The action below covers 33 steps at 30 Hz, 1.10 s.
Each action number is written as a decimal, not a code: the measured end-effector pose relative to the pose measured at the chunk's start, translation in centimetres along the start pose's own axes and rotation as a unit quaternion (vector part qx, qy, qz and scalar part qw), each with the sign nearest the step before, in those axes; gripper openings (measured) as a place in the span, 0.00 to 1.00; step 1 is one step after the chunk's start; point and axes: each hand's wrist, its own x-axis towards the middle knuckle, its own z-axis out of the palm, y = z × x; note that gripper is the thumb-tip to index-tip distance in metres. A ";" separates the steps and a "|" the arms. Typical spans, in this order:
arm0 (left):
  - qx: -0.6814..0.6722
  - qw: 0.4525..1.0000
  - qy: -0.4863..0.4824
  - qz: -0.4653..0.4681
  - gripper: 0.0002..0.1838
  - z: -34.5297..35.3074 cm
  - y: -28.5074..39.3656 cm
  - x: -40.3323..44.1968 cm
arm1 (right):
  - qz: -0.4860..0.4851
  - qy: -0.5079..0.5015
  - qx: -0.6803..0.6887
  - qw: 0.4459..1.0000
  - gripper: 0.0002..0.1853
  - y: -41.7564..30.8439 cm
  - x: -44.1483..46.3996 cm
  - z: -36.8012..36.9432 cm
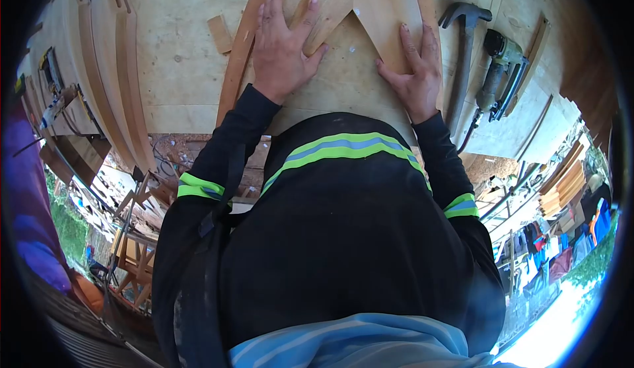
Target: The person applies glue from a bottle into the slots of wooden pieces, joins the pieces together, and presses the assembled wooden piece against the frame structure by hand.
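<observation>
We rest our left hand (284,62) and right hand (416,74), both spread wide, across the boards (385,14), likely to steady them.

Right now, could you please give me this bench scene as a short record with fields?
Left hand: palm down, fingers spread, over the left wooden panel and a curved strip
Right hand: palm down, over the right wooden panel
Grip: open on both hands
Panels: side by side, near ends slanting into a notch
Tools: claw hammer beside the right hand; nail gun beyond it
Loose wood: small offcut left of the curved strip
Surface: plywood top
</observation>
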 end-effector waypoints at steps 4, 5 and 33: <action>-0.001 1.000 0.000 0.004 0.45 -0.1 -0.1 0.0 | -0.001 -0.002 0.018 1.000 0.42 0.2 -0.1 -0.1; -0.003 1.000 0.001 0.005 0.45 -0.1 -0.1 0.0 | -0.001 -0.004 0.018 1.000 0.42 0.3 -0.1 -0.1; 0.004 1.000 -0.008 0.018 0.49 -0.3 -0.4 1.0 | 0.008 -0.015 -0.007 1.000 0.42 0.1 1.0 -0.2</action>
